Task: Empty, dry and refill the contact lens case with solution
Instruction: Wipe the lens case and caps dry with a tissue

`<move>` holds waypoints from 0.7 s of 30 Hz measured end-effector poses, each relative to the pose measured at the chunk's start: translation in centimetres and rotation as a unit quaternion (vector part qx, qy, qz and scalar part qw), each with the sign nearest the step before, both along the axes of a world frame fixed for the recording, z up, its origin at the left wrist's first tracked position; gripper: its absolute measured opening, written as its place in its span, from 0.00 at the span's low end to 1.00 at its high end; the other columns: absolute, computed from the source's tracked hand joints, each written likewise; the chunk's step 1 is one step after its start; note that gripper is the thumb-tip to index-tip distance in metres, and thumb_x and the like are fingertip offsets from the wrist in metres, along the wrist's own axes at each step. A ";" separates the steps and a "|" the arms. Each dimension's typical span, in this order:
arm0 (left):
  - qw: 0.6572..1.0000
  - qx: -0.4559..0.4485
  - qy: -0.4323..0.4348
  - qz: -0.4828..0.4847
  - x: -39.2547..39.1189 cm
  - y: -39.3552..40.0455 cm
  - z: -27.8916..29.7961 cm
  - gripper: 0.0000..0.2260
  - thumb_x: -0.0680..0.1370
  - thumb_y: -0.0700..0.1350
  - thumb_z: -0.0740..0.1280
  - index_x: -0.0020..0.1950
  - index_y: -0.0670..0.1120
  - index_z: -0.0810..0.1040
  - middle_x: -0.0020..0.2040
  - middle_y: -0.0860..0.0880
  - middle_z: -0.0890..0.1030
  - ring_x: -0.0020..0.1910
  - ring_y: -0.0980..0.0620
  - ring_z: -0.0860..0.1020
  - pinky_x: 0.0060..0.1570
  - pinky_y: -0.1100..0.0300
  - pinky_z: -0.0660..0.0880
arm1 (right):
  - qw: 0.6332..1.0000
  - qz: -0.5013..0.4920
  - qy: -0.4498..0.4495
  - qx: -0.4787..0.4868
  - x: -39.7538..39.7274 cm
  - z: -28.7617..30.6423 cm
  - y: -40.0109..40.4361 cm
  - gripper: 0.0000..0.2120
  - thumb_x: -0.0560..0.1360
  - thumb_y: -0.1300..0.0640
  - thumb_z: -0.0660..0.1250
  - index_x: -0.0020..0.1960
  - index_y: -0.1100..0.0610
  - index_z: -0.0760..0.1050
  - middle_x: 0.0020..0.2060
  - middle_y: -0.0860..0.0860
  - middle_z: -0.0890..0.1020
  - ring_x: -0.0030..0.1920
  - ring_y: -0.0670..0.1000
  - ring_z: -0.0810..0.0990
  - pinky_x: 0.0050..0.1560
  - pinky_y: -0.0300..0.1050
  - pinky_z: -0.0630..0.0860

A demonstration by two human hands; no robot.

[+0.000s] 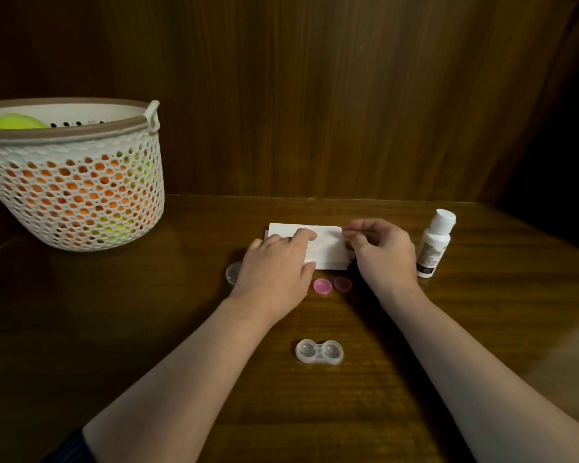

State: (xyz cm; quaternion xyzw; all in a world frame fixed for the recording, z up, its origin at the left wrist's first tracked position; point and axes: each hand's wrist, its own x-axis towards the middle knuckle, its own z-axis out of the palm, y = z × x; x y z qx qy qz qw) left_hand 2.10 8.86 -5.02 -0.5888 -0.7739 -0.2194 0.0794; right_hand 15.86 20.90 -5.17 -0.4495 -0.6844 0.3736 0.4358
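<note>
A clear two-well contact lens case (319,352) lies uncapped on the wooden table, near me and between my forearms. Its two pink caps (322,286) (342,284) sit side by side further back. Behind them is a white tissue stack (325,248). My left hand (278,265) presses flat on the stack's left part. My right hand (378,250) pinches the tissue's right edge between thumb and fingers. A white solution bottle (434,243) with a white cap stands upright just right of my right hand.
A white perforated basket (81,195) with orange and green things inside stands at the back left. A small clear round container (233,272) peeks out left of my left hand. A wooden wall rises behind the table.
</note>
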 end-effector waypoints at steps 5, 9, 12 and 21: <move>1.000 -0.002 -0.005 -0.005 0.0 0.3 0.2 0.19 0.85 0.55 0.66 0.76 0.56 0.71 0.67 0.53 0.84 0.68 0.49 0.80 0.69 0.50 0.75 | 0.999 -0.022 0.024 0.002 0.1 0.4 -0.2 0.12 0.83 0.58 0.69 0.47 0.42 0.83 0.47 0.39 0.88 0.51 0.40 0.86 0.57 0.45 0.85; 1.000 -0.027 -0.003 -0.011 0.1 0.7 1.3 0.18 0.85 0.59 0.65 0.72 0.56 0.76 0.67 0.53 0.84 0.67 0.49 0.80 0.62 0.52 0.78 | 0.996 -0.019 0.073 -0.039 0.0 0.6 -0.3 0.12 0.83 0.59 0.70 0.47 0.42 0.83 0.42 0.40 0.89 0.46 0.42 0.88 0.54 0.48 0.87; 0.996 -0.048 -0.078 -0.008 -0.1 1.6 2.3 0.14 0.84 0.61 0.64 0.64 0.55 0.81 0.60 0.54 0.85 0.59 0.51 0.82 0.55 0.54 0.81 | 0.983 0.007 0.151 -0.105 0.0 0.8 -0.4 0.10 0.83 0.61 0.70 0.52 0.46 0.83 0.42 0.40 0.90 0.44 0.43 0.90 0.50 0.46 0.88; 0.918 -0.024 -0.396 -0.011 -0.7 3.6 3.8 0.25 0.86 0.62 0.60 0.47 0.47 0.89 0.51 0.51 0.87 0.55 0.51 0.83 0.58 0.51 0.79 | 0.972 0.078 0.179 -0.130 -0.1 1.1 -0.9 0.11 0.84 0.59 0.68 0.60 0.43 0.77 0.46 0.44 0.91 0.47 0.44 0.90 0.52 0.46 0.85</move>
